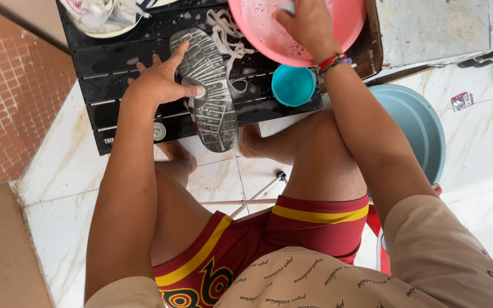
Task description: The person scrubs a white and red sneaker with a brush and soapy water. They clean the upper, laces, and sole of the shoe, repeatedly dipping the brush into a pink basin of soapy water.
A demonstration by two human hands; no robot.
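Note:
My left hand (164,80) grips a sneaker (209,97) turned sole-up on a wet black slatted table (121,71); its grey tread faces me and white laces (226,40) trail behind it. My right hand (309,23) reaches into a pink basin (263,34) of soapy water at the table's back and is closed around something pale that I cannot make out. A red and blue band circles that wrist. A small teal bowl (292,85) stands on the table between the sneaker and my right forearm.
A white bowl (101,25) with cloth sits at the table's back left. A large pale blue basin (417,125) rests on the marble floor under my right arm. A grey slab (435,28) lies beyond it. Red tiled wall (12,91) rises at the left.

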